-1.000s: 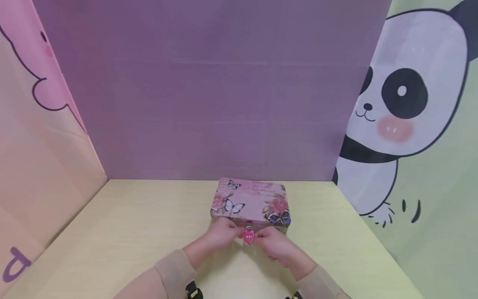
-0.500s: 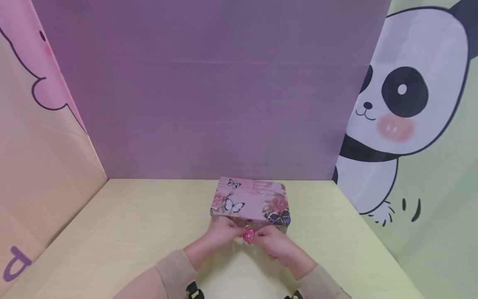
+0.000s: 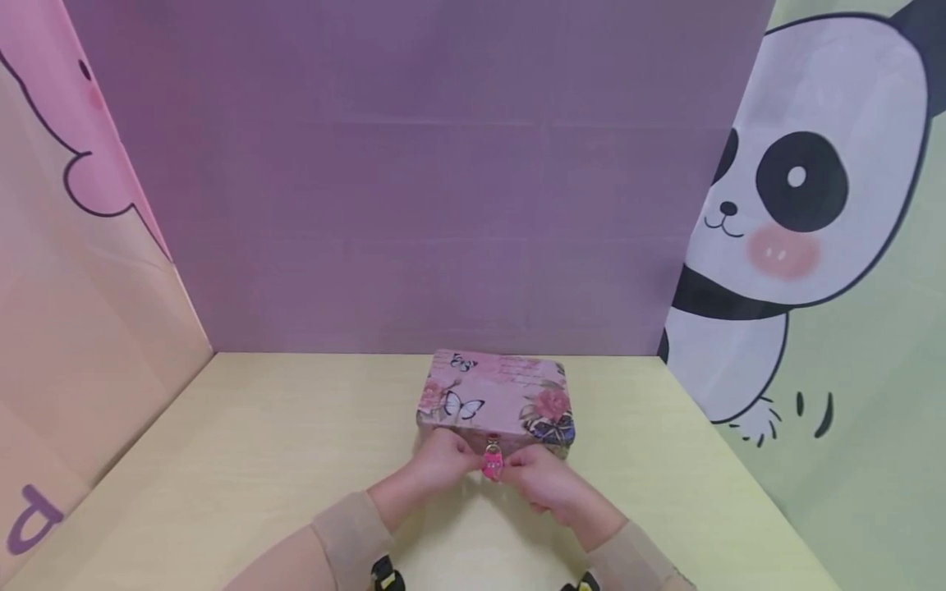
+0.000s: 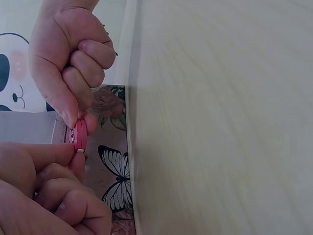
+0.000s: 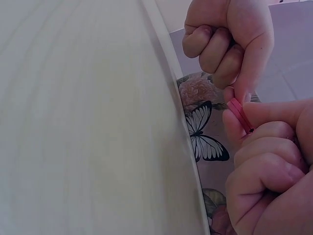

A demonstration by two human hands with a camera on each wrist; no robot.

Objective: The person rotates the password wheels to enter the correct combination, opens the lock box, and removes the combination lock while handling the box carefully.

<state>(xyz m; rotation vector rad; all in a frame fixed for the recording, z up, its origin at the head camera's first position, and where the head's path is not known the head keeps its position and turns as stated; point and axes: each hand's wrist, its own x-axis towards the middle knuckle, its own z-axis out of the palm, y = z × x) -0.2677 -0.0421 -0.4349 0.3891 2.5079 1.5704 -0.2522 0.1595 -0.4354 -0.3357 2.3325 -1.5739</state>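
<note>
A pink padlock hangs by its shackle from the front clasp of a floral tin box, whose lid is down. From the left side, my left hand pinches the padlock's edge between thumb and forefinger, its other fingers curled in. My right hand pinches the opposite edge the same way. Close up in the left wrist view, the padlock body sits between both sets of fingertips. The right wrist view shows its thin pink side, with fingertips covering part of it.
The box stands at the back of a pale wooden table, near a purple back panel. A panda-printed panel rises on the right and a pink printed panel on the left.
The padlock tilts slightly between the fingers, its face catching light differently. Both hands keep their pinch and barely shift; the box stays put.
</note>
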